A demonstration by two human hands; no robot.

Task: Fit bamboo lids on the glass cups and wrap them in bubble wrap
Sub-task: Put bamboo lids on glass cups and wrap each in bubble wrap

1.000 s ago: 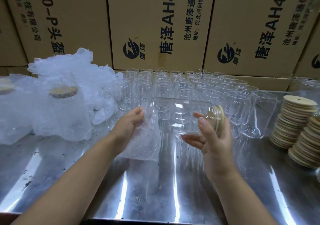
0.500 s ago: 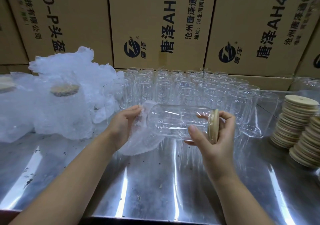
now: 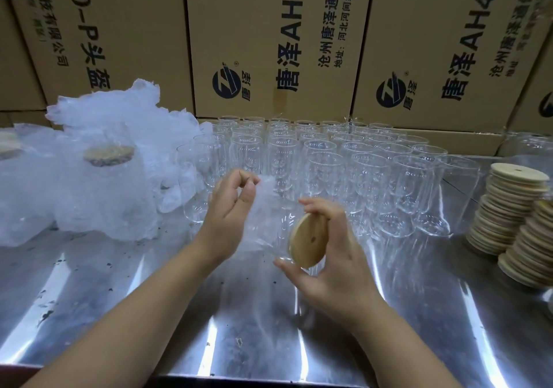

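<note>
A glass cup [image 3: 269, 229] lies on its side in the air above the steel table [image 3: 149, 298], its bamboo lid [image 3: 308, 241] turned toward me. My right hand [image 3: 332, 256] grips the lidded end, fingers curled over the lid's rim. My left hand [image 3: 232, 205] pinches a sheet of bubble wrap [image 3: 263, 193] that drapes over the cup's far end. Several bare glass cups [image 3: 344, 160] stand in rows behind. Two stacks of bamboo lids [image 3: 514, 208] stand at the right.
A heap of bubble wrap [image 3: 113, 136] and wrapped lidded cups [image 3: 104, 190] fills the left of the table. Cardboard cartons [image 3: 269, 43] form a wall at the back. Another glass cup [image 3: 532, 148] sits at the far right edge.
The cup has turned so its lid faces me and has come lower. My left hand has lifted the bubble wrap up over the cup's far end.
</note>
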